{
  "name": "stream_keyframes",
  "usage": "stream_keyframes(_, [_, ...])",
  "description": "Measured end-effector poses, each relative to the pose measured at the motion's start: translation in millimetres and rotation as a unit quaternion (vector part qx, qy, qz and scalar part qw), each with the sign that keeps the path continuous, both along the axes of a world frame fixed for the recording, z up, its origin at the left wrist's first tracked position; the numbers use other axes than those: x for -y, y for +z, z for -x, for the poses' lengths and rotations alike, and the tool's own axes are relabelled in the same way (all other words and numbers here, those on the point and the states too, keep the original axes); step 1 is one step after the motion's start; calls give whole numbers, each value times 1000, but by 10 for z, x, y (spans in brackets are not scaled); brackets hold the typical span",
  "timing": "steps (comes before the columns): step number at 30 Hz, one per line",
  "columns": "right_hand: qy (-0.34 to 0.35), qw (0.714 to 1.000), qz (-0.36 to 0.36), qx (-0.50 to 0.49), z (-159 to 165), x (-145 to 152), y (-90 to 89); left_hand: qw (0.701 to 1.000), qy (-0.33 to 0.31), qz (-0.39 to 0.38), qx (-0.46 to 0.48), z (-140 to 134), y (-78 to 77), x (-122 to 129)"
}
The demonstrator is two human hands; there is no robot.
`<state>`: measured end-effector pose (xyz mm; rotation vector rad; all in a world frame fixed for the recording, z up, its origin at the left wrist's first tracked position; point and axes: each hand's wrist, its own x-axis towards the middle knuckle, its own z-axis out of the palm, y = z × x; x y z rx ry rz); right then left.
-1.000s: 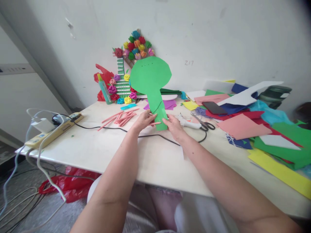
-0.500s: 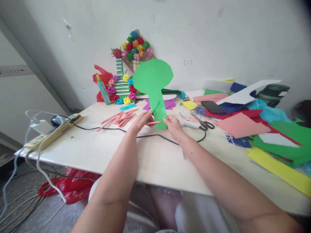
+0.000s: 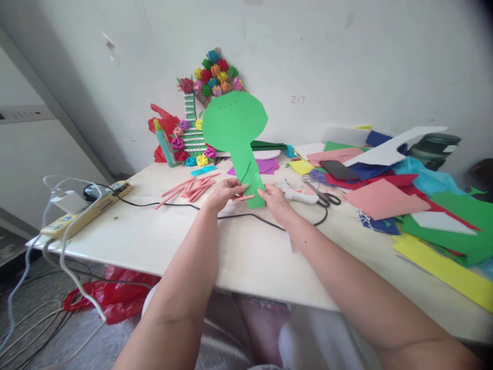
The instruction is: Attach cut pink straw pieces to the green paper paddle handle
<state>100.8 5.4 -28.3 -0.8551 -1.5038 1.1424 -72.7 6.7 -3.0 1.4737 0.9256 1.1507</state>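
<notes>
A green paper cutout (image 3: 234, 123), with a wide rounded top and a narrow stem, stands raised above the table, leaning left. Small dots run along its upper part and near its lower end. My right hand (image 3: 276, 204) pinches the right edge of the stem near the bottom. At the stem's left side, my left hand (image 3: 224, 195) is closed on a thin pink rolled-paper stick (image 3: 244, 198), which crosses the stem. Whether my left fingers also grip the cutout I cannot tell. More pink sticks (image 3: 188, 187) lie in a loose pile left of my hands.
A hot glue gun (image 3: 302, 197) and scissors (image 3: 327, 195) lie right of my hands. Coloured sheets (image 3: 389, 199) and a phone (image 3: 339, 170) cover the right side. A black cord (image 3: 246, 215) crosses the table from a power strip (image 3: 88, 208). Paper flowers (image 3: 214, 72) stand against the wall.
The green cutout's top has tilted to the left. My hands stay at its lower end, with the pink stick still across the stem.
</notes>
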Motion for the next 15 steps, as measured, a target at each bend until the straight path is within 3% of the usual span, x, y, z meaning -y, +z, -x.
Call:
stream_keyframes(3, [2, 1000, -2, 11, 6, -7, 2, 1000, 9, -5, 10, 14, -56, -56])
stream_keyframes(6, [-98, 987, -87, 91, -14, 37, 63, 999, 14, 5, 31, 15, -73, -66])
stream_keyframes(7, [-152, 970, -136, 129, -27, 65, 96, 999, 16, 8, 36, 12, -70, -61])
stream_keyframes(10, [-275, 877, -297, 261, -64, 167, 206, 999, 22, 15, 35, -2, -49, -36])
stream_keyframes(12, [-296, 827, -346, 330, -69, 224, 261, 999, 28, 19, 27, -14, -34, -20])
stream_keyframes(15, [-291, 791, -361, 399, -44, 266, 293, 999, 35, 14, 19, -39, -8, 4])
